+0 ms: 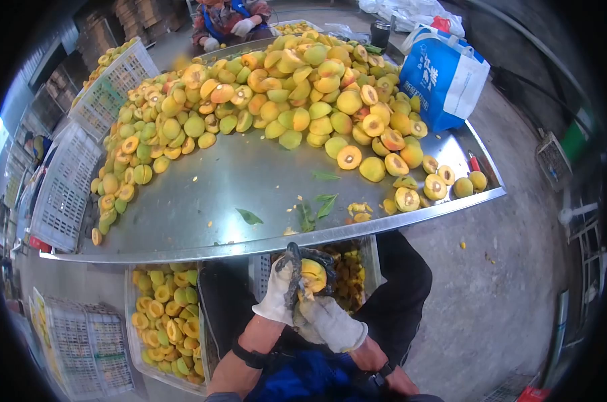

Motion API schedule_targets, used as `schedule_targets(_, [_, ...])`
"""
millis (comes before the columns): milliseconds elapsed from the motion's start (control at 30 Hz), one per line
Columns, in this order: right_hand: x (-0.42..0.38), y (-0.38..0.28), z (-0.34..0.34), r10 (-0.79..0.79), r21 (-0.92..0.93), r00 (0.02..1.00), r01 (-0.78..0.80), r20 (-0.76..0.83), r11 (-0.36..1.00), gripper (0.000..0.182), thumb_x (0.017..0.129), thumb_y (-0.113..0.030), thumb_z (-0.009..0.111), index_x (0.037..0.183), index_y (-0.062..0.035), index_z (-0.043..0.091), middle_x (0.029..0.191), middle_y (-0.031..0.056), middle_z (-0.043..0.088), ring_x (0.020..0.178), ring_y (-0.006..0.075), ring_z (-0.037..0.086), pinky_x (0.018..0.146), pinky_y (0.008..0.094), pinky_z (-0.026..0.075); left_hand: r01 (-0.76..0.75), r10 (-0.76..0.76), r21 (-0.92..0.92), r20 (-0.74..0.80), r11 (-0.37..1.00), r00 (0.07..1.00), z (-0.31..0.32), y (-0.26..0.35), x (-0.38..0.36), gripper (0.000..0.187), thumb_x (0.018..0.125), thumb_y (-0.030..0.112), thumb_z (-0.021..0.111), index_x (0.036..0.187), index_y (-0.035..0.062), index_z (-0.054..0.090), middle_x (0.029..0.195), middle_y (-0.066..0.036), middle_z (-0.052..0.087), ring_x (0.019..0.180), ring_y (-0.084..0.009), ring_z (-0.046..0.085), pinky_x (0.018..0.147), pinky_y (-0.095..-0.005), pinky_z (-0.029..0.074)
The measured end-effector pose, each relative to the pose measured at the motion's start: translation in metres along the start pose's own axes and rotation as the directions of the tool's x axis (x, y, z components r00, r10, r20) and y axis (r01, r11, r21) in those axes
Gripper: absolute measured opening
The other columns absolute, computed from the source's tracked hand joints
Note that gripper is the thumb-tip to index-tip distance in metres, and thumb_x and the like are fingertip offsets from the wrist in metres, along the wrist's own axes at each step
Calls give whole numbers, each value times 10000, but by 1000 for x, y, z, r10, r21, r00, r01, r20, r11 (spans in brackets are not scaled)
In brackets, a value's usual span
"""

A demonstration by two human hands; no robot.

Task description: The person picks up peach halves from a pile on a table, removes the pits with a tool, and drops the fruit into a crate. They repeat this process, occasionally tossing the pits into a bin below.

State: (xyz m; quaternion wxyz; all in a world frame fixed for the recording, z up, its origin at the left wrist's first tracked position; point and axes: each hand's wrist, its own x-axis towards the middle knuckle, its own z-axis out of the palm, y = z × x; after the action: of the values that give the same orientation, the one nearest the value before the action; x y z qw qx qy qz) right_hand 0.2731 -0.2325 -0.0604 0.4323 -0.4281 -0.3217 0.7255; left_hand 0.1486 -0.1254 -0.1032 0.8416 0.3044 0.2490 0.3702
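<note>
A yellow peach (313, 275) sits in my left hand (277, 291), in a pale glove with blackened fingers closed around it. Right against it, my right hand (327, 323) is closed in a whitish glove; whatever its fingers grip is hidden. Both hands are over my lap, just below the front edge of the metal table (210, 201). A large heap of peaches (277, 94), many cut in half with pits showing, covers the table's far side. Nearer me lie green leaves (250, 216) and some fruit scraps (360, 211).
Below the table, a crate of pitted peach halves (169, 321) stands left of my legs; a container of darker scraps (350, 275) is between them. White crates (65, 187) line the left. A blue bag (441, 80) stands at the table's right. Across the table is another person (226, 20).
</note>
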Motion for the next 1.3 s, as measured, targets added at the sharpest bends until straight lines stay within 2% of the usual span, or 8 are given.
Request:
schedule_targets(167, [-5, 5, 1, -241, -187, 966, 254, 89, 949, 213, 990, -250, 488, 960, -62, 583, 714, 0, 531, 577, 82, 475, 511, 226, 366, 24, -127, -267, -376, 963, 918, 10, -8, -3, 456, 971, 481, 478, 1134, 75, 603, 1031, -91, 673, 911, -245, 670, 811, -379, 572])
schedule_targets(200, [-13, 1, 10, 75, 144, 996, -67, -51, 987, 170, 974, -234, 516, 1027, -84, 575, 802, -7, 551, 646, 77, 501, 566, 219, 396, 61, -161, -247, -408, 967, 899, 6, -11, -1, 507, 959, 560, 443, 1142, 113, 597, 1041, -73, 666, 936, -236, 656, 852, -391, 551])
schedule_targets(433, [-17, 36, -47, -48, 101, 988, 34, 144, 994, 210, 981, -264, 528, 938, -66, 584, 723, 51, 557, 607, 194, 552, 546, 322, 442, -55, 7, -329, -144, 943, 990, 11, 54, -36, 711, 937, 652, 372, 1181, 16, 576, 1069, -97, 666, 985, -239, 642, 903, -387, 514])
schedule_targets(567, [13, 100, -90, 297, 351, 945, -233, -140, 907, 229, 985, -346, 515, 880, -147, 561, 650, -3, 517, 470, 132, 473, 392, 279, 351, -217, 199, -20, -324, 976, 925, -39, 100, -93, 408, 1042, 318, 388, 1194, -17, 566, 1076, -132, 666, 948, -221, 655, 874, -339, 532])
schedule_targets(667, [5, 108, -77, 191, -7, 881, -215, -432, 977, 158, 986, -306, 512, 937, -162, 557, 644, -11, 509, 473, 124, 473, 389, 267, 356, -57, 609, 857, -315, 511, 728, -124, 122, -172, 355, 1023, 209, 442, 1274, -33, 508, 1169, -115, 615, 1015, -185, 607, 906, -300, 499])
schedule_targets(767, [13, 112, -73, 160, -94, 894, -218, -418, 971, 179, 991, -297, 493, 939, -137, 553, 665, -2, 517, 485, 117, 472, 401, 265, 357, -70, 401, 468, -661, 881, 635, -156, 153, -234, 384, 992, 159, 505, 1329, -22, 483, 1256, -82, 565, 1094, -146, 553, 952, -302, 458])
schedule_targets(967, [18, 84, -37, 243, -349, 887, -388, -392, 853, 231, 998, -296, 461, 980, -88, 560, 675, 4, 520, 539, 128, 480, 477, 275, 387, 683, 519, 728, -607, 61, 601, -194, 73, -309, 442, 877, 182, 609, 1298, 81, 520, 1331, -228, 503, 1118, -353, 565, 952, -444, 460])
schedule_targets(1300, [25, 84, -27, 88, -606, 909, -342, -408, 718, 362, 972, -322, 456, 979, 5, 611, 768, 192, 646, 715, 382, 614, 637, 444, 479, 762, 397, 640, -678, -95, 618, -176, 18, -344, 572, 753, 109, 659, 1310, 155, 534, 1315, -263, 481, 1126, -430, 521, 937, -478, 447])
